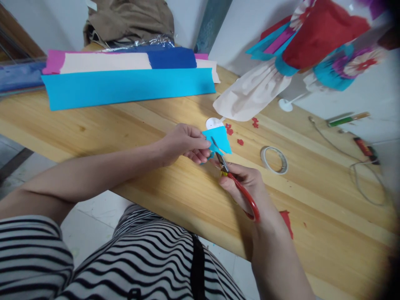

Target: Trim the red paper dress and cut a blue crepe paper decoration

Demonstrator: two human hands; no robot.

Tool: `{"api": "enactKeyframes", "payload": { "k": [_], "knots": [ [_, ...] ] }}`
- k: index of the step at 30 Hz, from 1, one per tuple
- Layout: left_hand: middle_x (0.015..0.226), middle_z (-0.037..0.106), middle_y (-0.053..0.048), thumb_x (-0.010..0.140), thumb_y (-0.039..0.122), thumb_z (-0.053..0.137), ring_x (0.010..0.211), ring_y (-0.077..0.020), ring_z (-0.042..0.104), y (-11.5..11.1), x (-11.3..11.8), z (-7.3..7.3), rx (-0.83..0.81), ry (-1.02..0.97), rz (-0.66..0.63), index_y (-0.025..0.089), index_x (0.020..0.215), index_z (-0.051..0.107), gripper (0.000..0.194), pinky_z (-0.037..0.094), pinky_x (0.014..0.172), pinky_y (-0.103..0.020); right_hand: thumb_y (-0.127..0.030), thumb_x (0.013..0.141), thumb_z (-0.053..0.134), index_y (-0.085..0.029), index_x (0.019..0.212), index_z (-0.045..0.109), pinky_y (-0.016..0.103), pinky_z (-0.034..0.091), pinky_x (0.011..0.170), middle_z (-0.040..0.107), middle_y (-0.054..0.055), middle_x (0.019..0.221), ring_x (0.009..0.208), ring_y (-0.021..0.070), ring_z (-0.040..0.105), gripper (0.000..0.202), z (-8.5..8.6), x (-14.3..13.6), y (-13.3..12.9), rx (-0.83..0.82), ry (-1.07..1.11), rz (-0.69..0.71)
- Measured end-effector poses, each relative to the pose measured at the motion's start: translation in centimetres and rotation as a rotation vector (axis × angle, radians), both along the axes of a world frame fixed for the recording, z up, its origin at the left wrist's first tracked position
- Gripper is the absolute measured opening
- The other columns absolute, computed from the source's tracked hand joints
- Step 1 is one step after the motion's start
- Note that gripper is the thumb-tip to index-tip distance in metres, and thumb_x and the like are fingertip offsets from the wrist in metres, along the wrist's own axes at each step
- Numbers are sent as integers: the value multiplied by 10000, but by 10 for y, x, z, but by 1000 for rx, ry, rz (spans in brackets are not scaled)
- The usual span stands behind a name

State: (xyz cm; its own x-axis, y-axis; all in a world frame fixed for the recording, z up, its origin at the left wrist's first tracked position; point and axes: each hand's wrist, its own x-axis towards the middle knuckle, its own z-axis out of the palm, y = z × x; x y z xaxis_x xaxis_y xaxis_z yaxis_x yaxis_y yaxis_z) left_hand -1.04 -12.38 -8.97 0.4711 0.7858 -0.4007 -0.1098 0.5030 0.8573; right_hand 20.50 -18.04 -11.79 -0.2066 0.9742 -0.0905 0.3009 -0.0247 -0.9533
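Note:
Between thumb and fingers, my left hand (190, 145) pinches a small piece of turquoise paper or fabric (220, 139) above the table. My right hand (246, 181) grips a pair of scissors with red handles (245, 193). The scissor blades meet the turquoise piece, and a slit shows at its lower edge. Part of the piece is hidden behind my left fingers. Small red cut-out shapes (240, 142) lie on the wood just beyond my hands.
A roll of tape (274, 160) rests right of my hands on the wooden table (140, 125). Folded turquoise (131, 87), white and blue sheets lie at the back left. A dressed figure in red and white (321, 37) stands back right. A red scrap (286, 223) lies by my right forearm.

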Motion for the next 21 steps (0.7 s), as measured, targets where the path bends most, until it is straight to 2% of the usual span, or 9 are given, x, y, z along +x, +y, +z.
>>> {"api": "enactKeyframes", "payload": {
  "k": [3, 9, 14, 18, 21],
  "knots": [
    [682, 708, -30, 950, 87, 617, 607, -85, 654, 0, 0, 0, -4, -9, 0, 84, 693, 693, 268, 533, 661, -224, -657, 606, 962, -247, 973, 914, 345, 546, 663, 775, 43, 762, 707, 226, 607, 552, 1, 0, 0, 4, -8, 2],
    [686, 709, -38, 896, 104, 662, 645, -106, 666, 5, -3, -1, 82, 69, -39, 103, 670, 700, 230, 542, 655, -222, -618, 594, 977, -251, 992, 917, 301, 460, 553, 714, 15, 653, 627, 197, 514, 545, 0, 2, -2, -30, -24, -4],
    [639, 694, -27, 854, 131, 690, 627, -108, 645, 11, -2, 0, 148, 168, -26, 139, 607, 699, 247, 521, 627, -209, -642, 592, 968, -251, 1012, 916, 304, 458, 549, 709, 15, 655, 629, 198, 505, 576, -4, 3, -3, -29, -26, -13],
    [590, 678, -17, 850, 88, 657, 563, -98, 625, 13, 1, -1, 128, 212, -7, 143, 559, 676, 297, 515, 594, -206, -630, 591, 971, -229, 1001, 915, 311, 483, 602, 719, 19, 703, 679, 206, 538, 576, -1, 1, -1, -14, -31, 11],
    [598, 683, -15, 853, 86, 649, 567, -98, 629, 14, 1, -3, 127, 180, -3, 143, 576, 684, 286, 526, 603, -208, -663, 622, 944, -224, 996, 911, 295, 444, 566, 666, 6, 666, 658, 192, 503, 577, 4, -1, -1, -26, -51, 35]
  ]
}}
